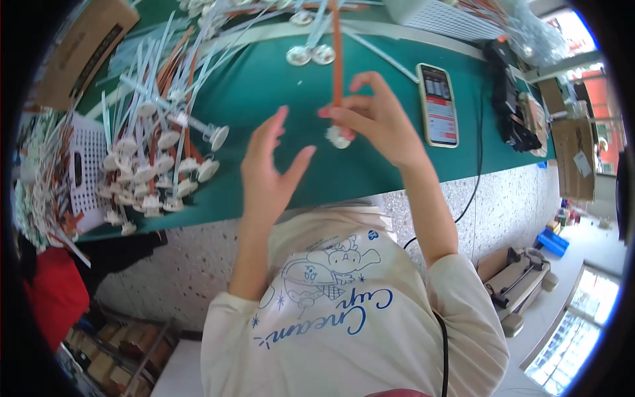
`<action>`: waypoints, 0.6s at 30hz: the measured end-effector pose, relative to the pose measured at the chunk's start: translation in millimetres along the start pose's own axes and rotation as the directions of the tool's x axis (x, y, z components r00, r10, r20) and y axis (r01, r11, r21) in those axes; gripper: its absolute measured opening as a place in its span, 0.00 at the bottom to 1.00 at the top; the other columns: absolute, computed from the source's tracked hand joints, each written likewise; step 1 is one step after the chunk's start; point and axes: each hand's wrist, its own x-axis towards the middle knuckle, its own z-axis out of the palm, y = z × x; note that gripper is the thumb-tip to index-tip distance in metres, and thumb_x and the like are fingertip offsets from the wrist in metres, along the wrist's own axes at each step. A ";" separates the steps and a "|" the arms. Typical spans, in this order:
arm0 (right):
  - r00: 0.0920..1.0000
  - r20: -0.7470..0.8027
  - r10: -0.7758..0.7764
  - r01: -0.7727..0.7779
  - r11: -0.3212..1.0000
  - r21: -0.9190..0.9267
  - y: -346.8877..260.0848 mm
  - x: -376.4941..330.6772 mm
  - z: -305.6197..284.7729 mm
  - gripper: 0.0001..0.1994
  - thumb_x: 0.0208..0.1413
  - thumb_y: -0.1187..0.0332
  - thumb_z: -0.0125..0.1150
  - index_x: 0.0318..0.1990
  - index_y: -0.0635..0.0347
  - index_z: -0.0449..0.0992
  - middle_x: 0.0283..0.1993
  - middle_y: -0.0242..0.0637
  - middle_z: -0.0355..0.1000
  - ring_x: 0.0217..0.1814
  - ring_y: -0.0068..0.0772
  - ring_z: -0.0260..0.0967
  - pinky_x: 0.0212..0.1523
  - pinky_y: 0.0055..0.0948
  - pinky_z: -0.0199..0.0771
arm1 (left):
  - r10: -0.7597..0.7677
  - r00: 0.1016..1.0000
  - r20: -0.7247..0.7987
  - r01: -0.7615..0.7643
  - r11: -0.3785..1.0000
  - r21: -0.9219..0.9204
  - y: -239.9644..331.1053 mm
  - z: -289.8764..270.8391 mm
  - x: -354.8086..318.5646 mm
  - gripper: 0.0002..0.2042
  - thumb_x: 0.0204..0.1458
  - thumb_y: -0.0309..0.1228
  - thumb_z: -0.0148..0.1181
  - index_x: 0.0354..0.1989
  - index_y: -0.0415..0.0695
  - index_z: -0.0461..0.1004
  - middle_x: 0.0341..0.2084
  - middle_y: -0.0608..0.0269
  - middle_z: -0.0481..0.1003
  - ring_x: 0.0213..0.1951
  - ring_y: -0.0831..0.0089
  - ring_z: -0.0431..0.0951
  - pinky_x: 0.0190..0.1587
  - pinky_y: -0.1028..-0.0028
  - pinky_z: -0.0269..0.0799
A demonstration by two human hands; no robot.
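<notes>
My right hand (378,120) pinches a long flat orange-brown strip (337,59) close to its lower end. A small white toothed disc (338,137) shows at that end, just under my fingers. To the left, my left hand (264,162) is raised with thumb and fingers apart, holding nothing. Beyond the hands, two white round caps (299,55) on pale strips lie side by side on the green tabletop (304,92). A heap of similar strips with white round ends (149,165) lies left of my left hand.
A white perforated basket (87,169) full of strips stands at the left edge, below a cardboard box (86,49). A phone (438,106) lies right of my right hand. Farther right are a black device (512,99) and a cable (479,152). Another white basket (436,20) stands at the back.
</notes>
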 end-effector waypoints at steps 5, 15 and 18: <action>0.994 -0.053 0.092 -0.093 0.996 -0.008 12.7 -24.9 -3.9 0.15 0.54 0.77 0.55 0.45 0.64 0.58 0.36 0.43 0.73 0.30 0.22 0.65 0.33 0.21 0.68 | 0.046 0.988 0.149 -0.066 0.989 0.132 -12.4 22.7 -5.8 0.26 0.41 0.30 0.65 0.52 0.48 0.68 0.45 0.62 0.71 0.42 0.66 0.71 0.45 0.69 0.65; 0.993 -0.036 0.115 -0.120 0.981 -0.156 19.1 -32.5 -5.5 0.07 0.59 0.73 0.48 0.42 0.66 0.65 0.39 0.40 0.69 0.34 0.22 0.66 0.37 0.21 0.68 | 0.127 0.989 0.082 -0.150 0.894 0.422 -11.0 37.6 -14.6 0.17 0.35 0.37 0.68 0.36 0.52 0.72 0.32 0.69 0.67 0.38 0.68 0.66 0.40 0.67 0.56; 0.990 -0.104 0.093 -0.119 0.952 -0.282 14.9 -35.6 -7.1 0.09 0.59 0.73 0.48 0.43 0.69 0.66 0.39 0.39 0.69 0.37 0.23 0.68 0.40 0.22 0.70 | 0.104 0.992 0.069 -0.123 0.902 0.414 -10.4 36.8 -16.3 0.18 0.38 0.40 0.67 0.38 0.51 0.71 0.34 0.70 0.68 0.40 0.68 0.66 0.42 0.67 0.56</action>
